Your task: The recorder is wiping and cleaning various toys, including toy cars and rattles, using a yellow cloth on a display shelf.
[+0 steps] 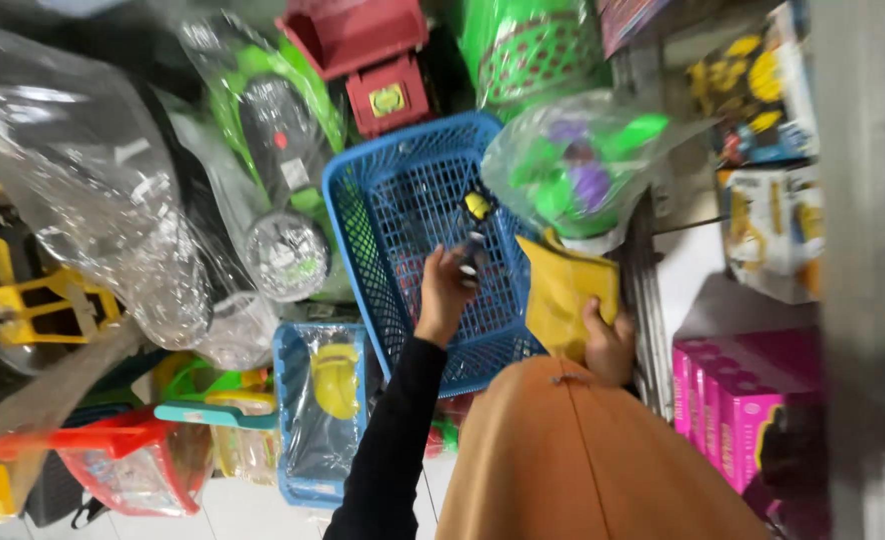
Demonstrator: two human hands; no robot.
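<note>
Toy-crammed shelves surround; left hand [445,290] pinches a small toy [475,232] (right hand [608,345] grips a yellow packet [563,290]).

The left hand [444,290] pinches a small black-and-yellow toy [475,232] over the blue mesh basket [393,210]. At its three o'clock, the right hand [608,345] grips a yellow cloth [561,290] (folded, touching the basket's rim). Pink boxes [728,400] sit at four o'clock.
</note>
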